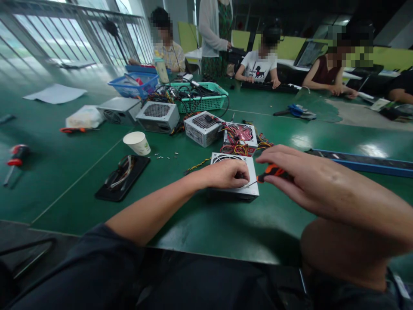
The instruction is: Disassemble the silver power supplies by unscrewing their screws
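Note:
A silver computer power supply (pixel 253 189) with a fan grille lies on the table in front of me. My left hand (pixel 229 173) rests on top of it, fingers curled and pinched near the right edge; what they hold, if anything, is too small to make out. From the right, my right hand (pixel 290 170) grips a screwdriver (pixel 274 171) by its orange and black handle. The screwdriver's thin shaft points left, its tip at the power supply's top close to my left fingertips. Red, yellow and black cables (pixel 237 147) bunch up just behind.
More power supplies (pixel 203 128) stand behind, one with a red fan (pixel 240 132). On the left are a paper cup (pixel 137 143), loose screws (pixel 167 157), a black tray (pixel 122 178) and another screwdriver (pixel 18 155). Behind are a green basket (pixel 203 103) and several people.

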Motion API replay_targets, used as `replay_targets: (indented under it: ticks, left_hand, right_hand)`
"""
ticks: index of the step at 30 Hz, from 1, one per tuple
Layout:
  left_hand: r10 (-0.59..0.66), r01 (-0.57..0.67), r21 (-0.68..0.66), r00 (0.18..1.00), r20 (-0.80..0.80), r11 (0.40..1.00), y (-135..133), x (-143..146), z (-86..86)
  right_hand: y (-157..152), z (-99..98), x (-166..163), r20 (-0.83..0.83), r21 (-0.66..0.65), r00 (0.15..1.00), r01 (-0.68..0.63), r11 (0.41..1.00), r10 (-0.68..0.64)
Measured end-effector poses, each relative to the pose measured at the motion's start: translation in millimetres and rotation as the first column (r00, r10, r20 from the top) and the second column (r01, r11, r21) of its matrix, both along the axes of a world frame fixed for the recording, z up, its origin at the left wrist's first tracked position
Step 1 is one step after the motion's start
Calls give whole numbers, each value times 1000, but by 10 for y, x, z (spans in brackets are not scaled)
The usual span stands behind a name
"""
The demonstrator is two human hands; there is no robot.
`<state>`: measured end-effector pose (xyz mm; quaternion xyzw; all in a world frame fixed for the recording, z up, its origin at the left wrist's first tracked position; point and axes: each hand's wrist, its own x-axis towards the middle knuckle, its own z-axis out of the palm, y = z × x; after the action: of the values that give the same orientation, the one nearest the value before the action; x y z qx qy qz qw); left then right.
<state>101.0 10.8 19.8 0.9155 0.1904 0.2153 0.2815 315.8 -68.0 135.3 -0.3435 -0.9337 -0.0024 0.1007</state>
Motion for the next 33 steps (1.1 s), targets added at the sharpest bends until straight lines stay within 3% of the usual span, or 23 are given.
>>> replay_targets:
  ticks: [3,10,14,16,18,21,23,24,26,29,33]
  left_hand:
    - [14,-15,7,1000,19,1000,22,2,10]
    - [5,-5,-26,1000,-10,1000,22,21,13]
    - [26,-28,-82,999,-24,996,46,-37,94]
    - [87,-89,-78,996,-37,993,104,-155,185]
    - [238,-239,-1,968,-78,971,208,-349,279]
    - [553,-504,233,789,-268,832,420,-737,358]
    - [711,-604,380,546,-443,700,564,-999,354]
    - [728,-613,419,429,-535,670,629,-1116,339]
    - [674,-612,406,299,-675,678,734,-1310,303]
    - [616,-643,354,238,-751,679,827,-1494,268]
    - [631,-673,355,215,-746,649,861,-1582,259]
  right_hand:
    - [-30,23,17,-18,-18,999,-29,999,29]
    - [-5,17,-30,-23,113,999,43,993,-41]
    - [70,-43,-5,4,218,980,195,956,-200]
    - [93,-61,5,32,263,963,249,932,-266]
    - [91,-63,10,48,275,956,266,924,-289]
    - [42,-33,-1,60,194,976,196,961,-211]
    - [-7,2,-26,-6,131,996,87,988,-87]
    - [-31,20,-43,-53,110,998,37,993,-31]
    - [-69,49,-76,-127,91,991,-24,996,35]
    - [-92,57,-102,-126,156,992,-7,988,27]
    - [-83,25,-87,-76,242,997,-9,970,28]
